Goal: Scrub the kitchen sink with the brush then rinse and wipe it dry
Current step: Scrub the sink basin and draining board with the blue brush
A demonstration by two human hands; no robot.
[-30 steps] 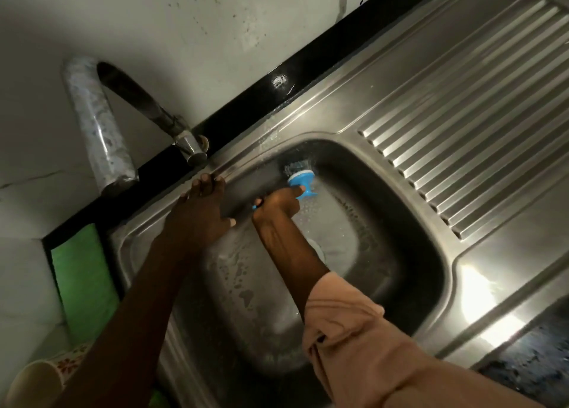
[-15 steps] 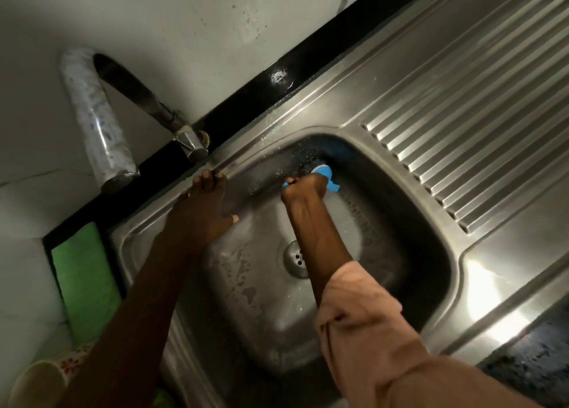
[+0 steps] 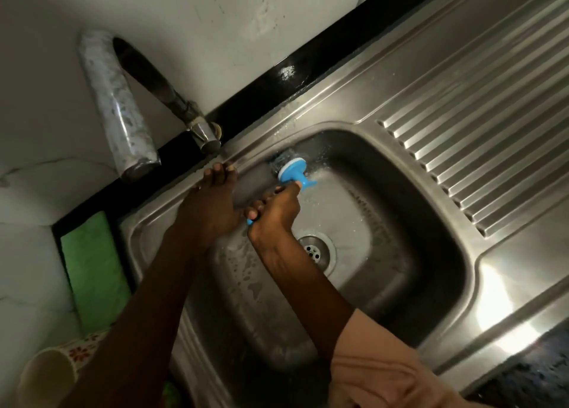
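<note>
Since the frame half a second earlier, the right hand (image 3: 274,210) has drawn back toward the near-left of the basin, and the brush (image 3: 291,169) head now presses on the far wall of the sink (image 3: 431,253) just below its rim, nearer the tap side than before. Right-hand fingers are curled round the blue handle, whose end shows only as a small blue tip below the knuckles; the bristles appear as a dark blur against the steel. The left hand (image 3: 212,204) lies flat with straight fingers on the far-left rim, holding nothing, unchanged in place. Drain (image 3: 317,250): partly covered by the right wrist. The peach sleeve (image 3: 385,370) is cut off by the lower edge. Droplets and wet patches mark the basin floor, and fine spray surrounds the brush head. A ribbed drainboard (image 3: 477,136) runs to the right, with a bright glare near its front corner. The tap (image 3: 120,108) arches from the pale, speckled wall (image 3: 215,13) above a black strip. A green cloth (image 3: 92,272) lies left of the sink; below it a cup (image 3: 46,377) is cropped at the frame corner.
</note>
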